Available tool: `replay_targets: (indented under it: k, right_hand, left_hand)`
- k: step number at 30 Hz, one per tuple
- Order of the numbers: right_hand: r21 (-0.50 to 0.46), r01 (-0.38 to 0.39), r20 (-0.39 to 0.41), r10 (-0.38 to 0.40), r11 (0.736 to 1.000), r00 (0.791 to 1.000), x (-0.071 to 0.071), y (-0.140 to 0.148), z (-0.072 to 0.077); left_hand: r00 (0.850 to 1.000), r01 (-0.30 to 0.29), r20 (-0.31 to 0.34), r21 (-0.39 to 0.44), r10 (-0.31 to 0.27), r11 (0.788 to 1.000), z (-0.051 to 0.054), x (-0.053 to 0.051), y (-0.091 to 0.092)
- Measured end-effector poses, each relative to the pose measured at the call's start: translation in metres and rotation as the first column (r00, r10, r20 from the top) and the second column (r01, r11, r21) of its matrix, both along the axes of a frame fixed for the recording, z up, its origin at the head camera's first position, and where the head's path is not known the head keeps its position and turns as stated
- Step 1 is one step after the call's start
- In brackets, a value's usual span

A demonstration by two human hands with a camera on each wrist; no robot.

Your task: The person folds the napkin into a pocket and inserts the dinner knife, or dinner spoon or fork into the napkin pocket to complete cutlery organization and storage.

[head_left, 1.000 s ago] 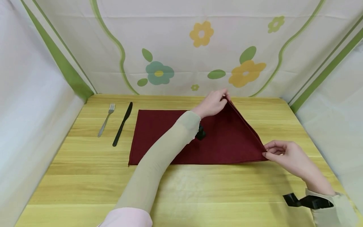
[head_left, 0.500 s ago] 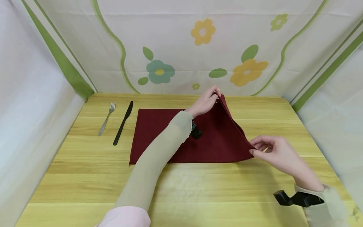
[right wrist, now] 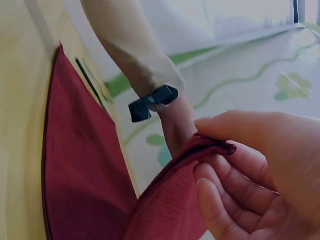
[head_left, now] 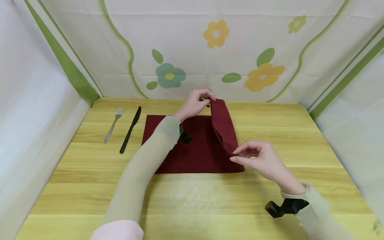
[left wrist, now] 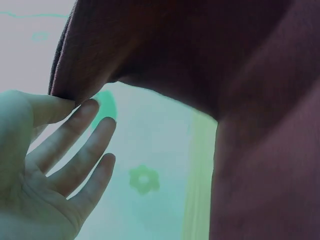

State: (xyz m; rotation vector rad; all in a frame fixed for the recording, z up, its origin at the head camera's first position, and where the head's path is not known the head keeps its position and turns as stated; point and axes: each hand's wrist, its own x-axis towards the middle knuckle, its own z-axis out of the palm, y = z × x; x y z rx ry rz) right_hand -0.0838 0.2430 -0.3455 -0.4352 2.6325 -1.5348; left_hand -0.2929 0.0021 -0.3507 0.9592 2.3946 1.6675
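A dark red cloth napkin [head_left: 195, 146] lies on the wooden table, its right end lifted and folding over toward the left. My left hand [head_left: 195, 104] pinches the far corner of that raised end between thumb and index finger; in the left wrist view the other fingers of the left hand [left wrist: 65, 165] are spread. The near corner is pinched by my right hand [head_left: 261, 158], and the right wrist view shows the doubled edge of the napkin [right wrist: 170, 200] between its thumb and fingers. The left forearm covers part of the napkin's left side.
Left of the napkin, a black knife [head_left: 130, 130] and a silver fork [head_left: 113, 125] lie side by side on the table [head_left: 210, 206]. White curtains [head_left: 186, 43] with printed flowers and green bands stand at the back and both sides.
Both hands have moved left, carrying the napkin's right end up and over toward its middle, so its underside now shows. The knife and fork have stayed put.
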Motion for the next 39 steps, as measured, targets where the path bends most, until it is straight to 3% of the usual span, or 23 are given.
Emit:
replay_targets:
  k: [9,13,20,28,39]
  right_hand:
    - [-0.159,-0.073,-0.011,0.072,0.985,0.997,-0.006,-0.038,-0.002]
    - [-0.214,-0.107,-0.020,0.105,0.971,0.994,-0.012,-0.056,-0.003]
    - [-0.297,-0.173,-0.030,0.172,0.939,0.985,-0.021,-0.084,-0.003]
    - [-0.331,-0.231,-0.036,0.232,0.915,0.972,-0.026,-0.105,-0.001]
    - [-0.394,-0.301,-0.073,0.297,0.868,0.952,-0.035,-0.137,-0.002]
  left_hand:
    - [1.000,0.014,0.002,0.009,-0.014,1.000,0.009,0.001,-0.048]
    - [1.000,-0.018,-0.018,-0.016,0.018,1.000,0.016,0.002,-0.063]
    - [0.996,-0.063,-0.059,-0.014,0.062,0.998,0.032,0.008,-0.076]
    - [0.995,-0.084,-0.048,0.002,0.084,0.996,0.051,0.013,-0.090]
    - [0.989,-0.147,-0.029,-0.040,0.146,0.988,0.056,0.012,-0.125]
